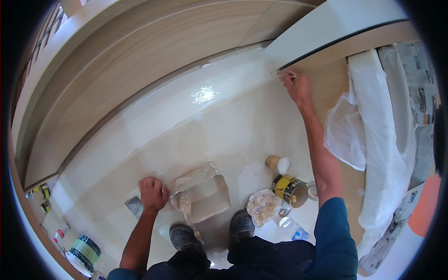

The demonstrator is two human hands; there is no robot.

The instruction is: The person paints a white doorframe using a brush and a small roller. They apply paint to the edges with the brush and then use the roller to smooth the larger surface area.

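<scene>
My right hand (pixel 297 87) is stretched far forward, its fingers pinched beside the lower corner of a wooden panel (pixel 319 86). Something thin and pale shows at the fingertips, too small to name. Near my feet, my left hand (pixel 154 193) rests low on the floor with its fingers curled in. A grey flat blade-like piece (pixel 134 206) lies against its left side; whether the fingers hold any part of it is hidden. Right of that hand sits a cut-open plastic container (pixel 212 207), with a paint roller (pixel 185 203) leaning inside its left edge.
Beside my right shoe are a stained crumpled cloth (pixel 264 207), a clear bottle (pixel 293 228), a yellow-and-black tin (pixel 284 187) and a tipped jar (pixel 275 163). White plastic sheeting (pixel 375 102) hangs along the right. A green-banded tub (pixel 85 250) stands lower left. Wood panelling (pixel 116 70) curves across the far side.
</scene>
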